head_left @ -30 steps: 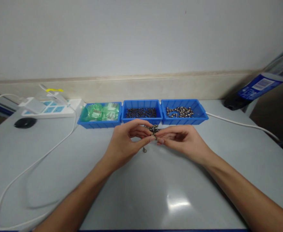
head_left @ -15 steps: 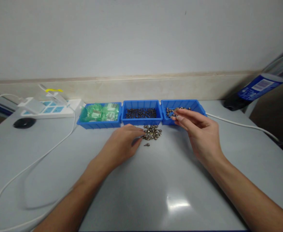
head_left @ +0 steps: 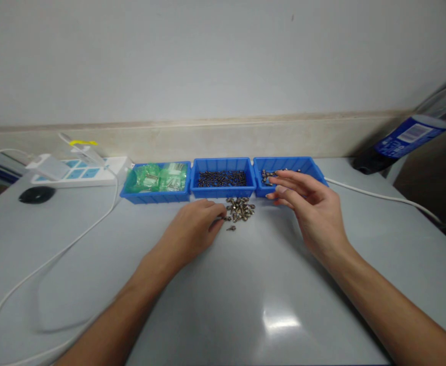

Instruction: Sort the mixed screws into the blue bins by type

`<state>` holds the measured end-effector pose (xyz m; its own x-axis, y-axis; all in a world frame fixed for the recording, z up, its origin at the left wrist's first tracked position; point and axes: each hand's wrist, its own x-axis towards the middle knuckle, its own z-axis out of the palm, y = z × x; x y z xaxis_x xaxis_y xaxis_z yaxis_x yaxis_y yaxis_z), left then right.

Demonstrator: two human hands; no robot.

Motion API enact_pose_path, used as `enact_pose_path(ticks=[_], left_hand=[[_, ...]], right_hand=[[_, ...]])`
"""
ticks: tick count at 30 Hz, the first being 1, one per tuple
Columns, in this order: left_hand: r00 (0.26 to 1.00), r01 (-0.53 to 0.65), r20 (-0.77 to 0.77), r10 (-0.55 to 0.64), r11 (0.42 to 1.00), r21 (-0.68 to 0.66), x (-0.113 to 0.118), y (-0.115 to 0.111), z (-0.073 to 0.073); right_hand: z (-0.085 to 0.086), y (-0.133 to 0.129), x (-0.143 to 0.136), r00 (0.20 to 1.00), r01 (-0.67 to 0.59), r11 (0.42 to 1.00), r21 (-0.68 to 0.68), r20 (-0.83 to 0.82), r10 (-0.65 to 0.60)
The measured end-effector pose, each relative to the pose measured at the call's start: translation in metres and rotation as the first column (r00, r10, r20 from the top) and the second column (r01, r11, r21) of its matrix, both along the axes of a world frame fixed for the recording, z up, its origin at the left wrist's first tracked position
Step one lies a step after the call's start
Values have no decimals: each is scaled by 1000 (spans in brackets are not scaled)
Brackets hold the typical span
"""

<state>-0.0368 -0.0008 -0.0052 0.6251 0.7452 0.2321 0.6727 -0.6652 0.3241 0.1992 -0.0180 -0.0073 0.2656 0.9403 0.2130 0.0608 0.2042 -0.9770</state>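
Note:
A pile of small metal fasteners [head_left: 241, 208] lies on the table in front of the middle blue bin [head_left: 223, 193], with one loose fastener [head_left: 231, 228] just nearer. My left hand [head_left: 197, 223] is at the pile's left edge, thumb and forefinger closed on a small fastener. Over the front edge of the right blue bin [head_left: 263, 192], which holds similar metal parts [head_left: 268, 175], is my right hand [head_left: 314, 203]. Its fingers are apart and nothing shows between them. Dark screws [head_left: 222, 178] fill the floor of the middle bin.
The left blue bin [head_left: 156, 197] holds green plastic bags [head_left: 162, 178]. A white power strip [head_left: 110, 175], a black oval object [head_left: 37, 194] and a white cable [head_left: 70, 244] are at left. A bottle [head_left: 406, 137] leans at the right.
My left thumb and forefinger have closed together at the pile's edge. My right hand has shifted slightly left and its fingers have spread.

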Motion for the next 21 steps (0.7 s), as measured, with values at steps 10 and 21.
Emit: enact_pose_path(ticks=[10, 21], left_hand=[[1000, 16, 11, -16, 999, -36, 3, 0, -5], [852, -1, 513, 110, 978, -208, 12, -6, 9]], right_hand=[[3, -1, -3, 999, -29, 999, -39, -25, 28], [6, -2, -4, 988, -149, 986, -73, 17, 151]])
